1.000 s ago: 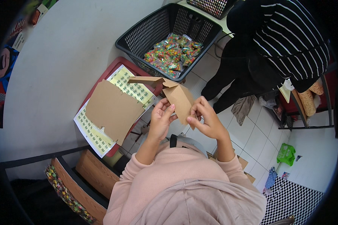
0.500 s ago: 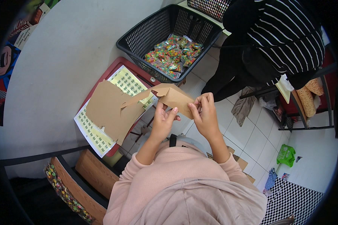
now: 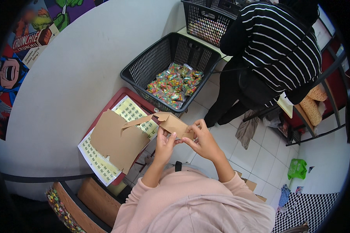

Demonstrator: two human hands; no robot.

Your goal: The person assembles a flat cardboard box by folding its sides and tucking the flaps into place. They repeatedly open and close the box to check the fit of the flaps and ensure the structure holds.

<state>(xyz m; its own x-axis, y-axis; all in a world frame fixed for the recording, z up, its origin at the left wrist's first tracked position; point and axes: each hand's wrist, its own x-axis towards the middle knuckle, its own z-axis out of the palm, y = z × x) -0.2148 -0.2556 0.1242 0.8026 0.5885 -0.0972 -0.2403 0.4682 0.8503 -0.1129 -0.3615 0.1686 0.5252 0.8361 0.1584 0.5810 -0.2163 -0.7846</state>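
White tiles; half-folded brown cardboard box (image 3: 173, 123)

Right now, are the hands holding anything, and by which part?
Yes: a small brown cardboard box, part-folded. The left hand pinches its lower near edge; the right hand grips its right end with the fingertips.

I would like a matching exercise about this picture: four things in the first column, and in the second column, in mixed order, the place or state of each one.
Column one:
1. small brown cardboard box
2. black basket
3. sticker sheet
4. green bag

Column two:
A. lies on the red tray, partly under flat cardboard
B. on the tiled floor near the white wall
C. held between the left hand and the right hand
D. holds colourful candy packets

Pairs: 1-C, 2-D, 3-A, 4-B
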